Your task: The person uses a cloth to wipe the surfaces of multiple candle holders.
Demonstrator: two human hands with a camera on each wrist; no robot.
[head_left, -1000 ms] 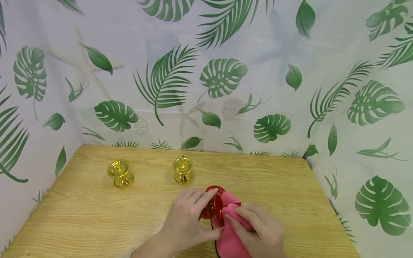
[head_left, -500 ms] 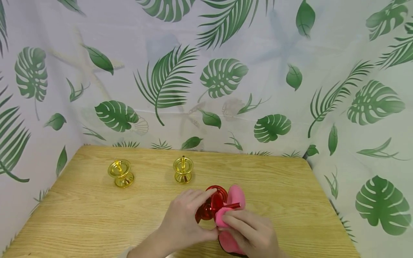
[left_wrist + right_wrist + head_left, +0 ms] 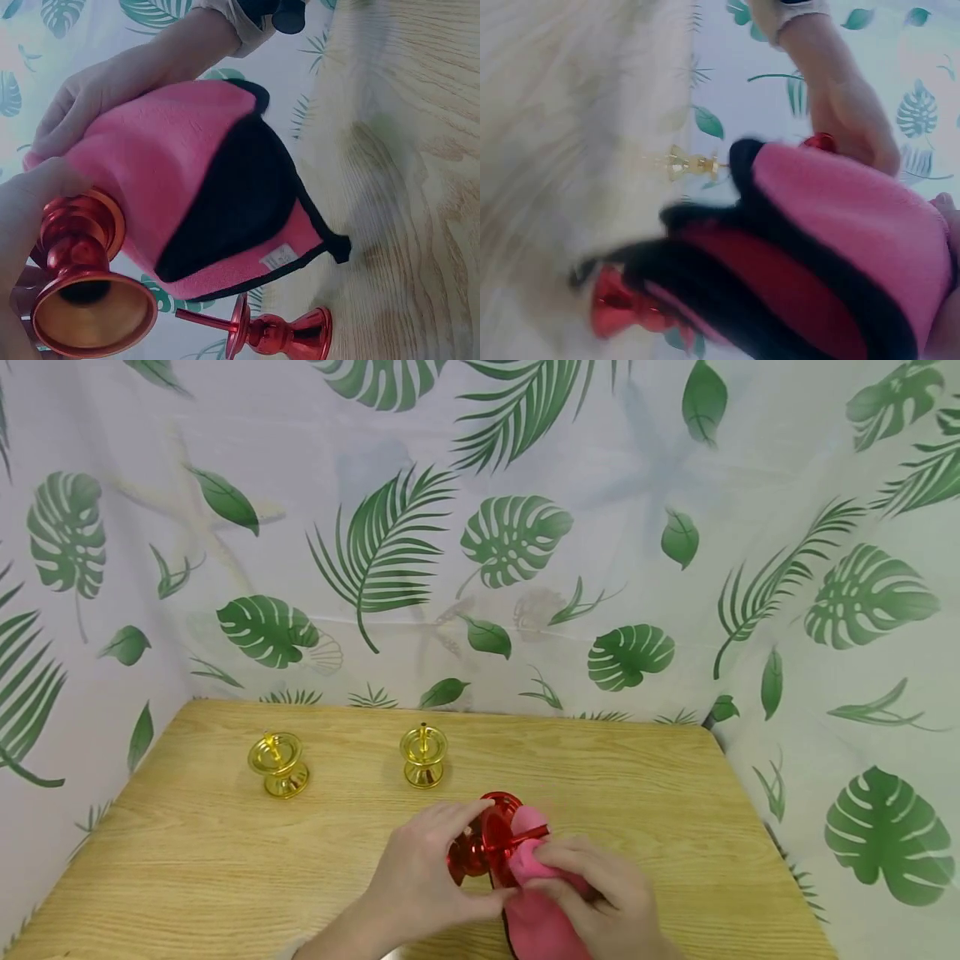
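Observation:
In the head view my left hand (image 3: 420, 872) grips a shiny red candle holder (image 3: 468, 852), tilted so its spike points right. Its hollow base faces the camera in the left wrist view, where the candle holder (image 3: 82, 244) hangs above the table. My right hand (image 3: 611, 897) pinches a pink cloth (image 3: 543, 927) with dark edging against the dish and spike. Most of the cloth (image 3: 150, 150) drapes below the fingers, a white label near one corner. Behind the held piece stands a second red candle holder (image 3: 504, 800), partly covered in the head view; its spike shows upright beside the cloth (image 3: 840, 202) from the left wrist.
Two gold candle holders stand toward the back of the wood-grain table (image 3: 630, 777): one at the left (image 3: 277, 767), another near the middle (image 3: 423, 757). A white leaf-print curtain (image 3: 420, 552) encloses the table's back and sides.
The right hand and the pink cloth have shifted back and forth at the dish and spike. The left hand keeps its grip, with the red candle holder moved slightly left.

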